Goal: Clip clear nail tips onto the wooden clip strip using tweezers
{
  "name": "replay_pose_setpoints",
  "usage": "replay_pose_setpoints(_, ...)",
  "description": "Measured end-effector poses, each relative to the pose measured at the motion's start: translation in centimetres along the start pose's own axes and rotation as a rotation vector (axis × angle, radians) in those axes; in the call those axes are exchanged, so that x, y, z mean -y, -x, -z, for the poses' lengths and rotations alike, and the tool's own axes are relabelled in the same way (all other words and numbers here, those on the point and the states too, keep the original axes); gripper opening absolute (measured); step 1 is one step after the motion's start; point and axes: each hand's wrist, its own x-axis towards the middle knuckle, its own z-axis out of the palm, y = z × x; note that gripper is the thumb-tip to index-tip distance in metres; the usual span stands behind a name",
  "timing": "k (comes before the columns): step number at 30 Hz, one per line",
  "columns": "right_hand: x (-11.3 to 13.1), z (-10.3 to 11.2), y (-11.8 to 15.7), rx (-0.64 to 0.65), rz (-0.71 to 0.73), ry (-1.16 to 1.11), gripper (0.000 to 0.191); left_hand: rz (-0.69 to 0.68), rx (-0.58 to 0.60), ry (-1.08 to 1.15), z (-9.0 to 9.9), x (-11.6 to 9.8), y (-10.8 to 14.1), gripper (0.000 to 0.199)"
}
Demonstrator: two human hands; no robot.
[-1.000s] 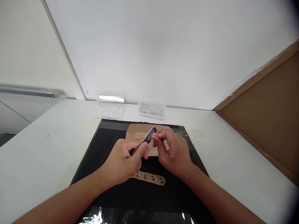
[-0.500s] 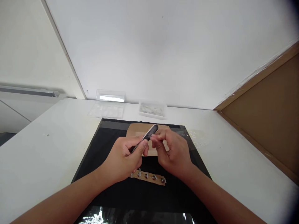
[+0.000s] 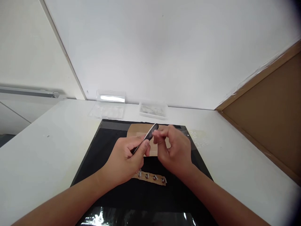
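In the head view my left hand (image 3: 129, 158) is wrapped round a slim black file-like stick (image 3: 150, 133) with a pale edge, which slants up to the right. Close beside the stick's upper end is my right hand (image 3: 175, 147), its thumb and fingertips pinched together; whatever they hold is too small to make out. Below the hands a strip of brown cardboard (image 3: 150, 178) bears several round shiny pieces with bits of clear tape. Behind the hands lies a larger brown sheet (image 3: 136, 128), partly covered by them.
A black mat (image 3: 150, 201) covers the middle of the white table (image 3: 42, 150). At the back stand an open clear plastic case (image 3: 110, 110) and a shallow translucent box (image 3: 153, 110) with small pieces. A brown board (image 3: 265, 113) leans at the right.
My right hand has shifted slightly up, its fingertips still near the black stick. My left hand keeps its grip on the stick and has barely moved.
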Motion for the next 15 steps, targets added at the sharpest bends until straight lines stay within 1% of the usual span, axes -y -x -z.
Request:
replay_pose_setpoints(2, 0.07, 0.03, -0.11, -0.012, -0.015, 0.003, 0.017, -0.026, -0.009, -0.029, -0.03, -0.02, 0.03, 0.036)
replay_pose_setpoints(5, -0.02, 0.06, -0.20, 0.036, 0.019, -0.046, 0.018, -0.053, -0.008, -0.053, -0.02, -0.09, 0.05, 0.036)
replay_pose_setpoints(8, -0.11, 0.07, -0.19, -0.028, -0.020, -0.043, 0.017, -0.046, -0.002, -0.053, 0.08, -0.23, 0.07, 0.036)
replay_pose_setpoints(12, 0.05, 0.14, -0.11, 0.042, -0.005, -0.077, 0.019, -0.046, 0.009, -0.062, 0.17, -0.33, 0.12, 0.037)
replay_pose_setpoints(15, 0.21, 0.15, -0.12, -0.010, -0.017, -0.018, 0.018, -0.041, 0.008, -0.062, 0.17, -0.22, -0.02, 0.037)
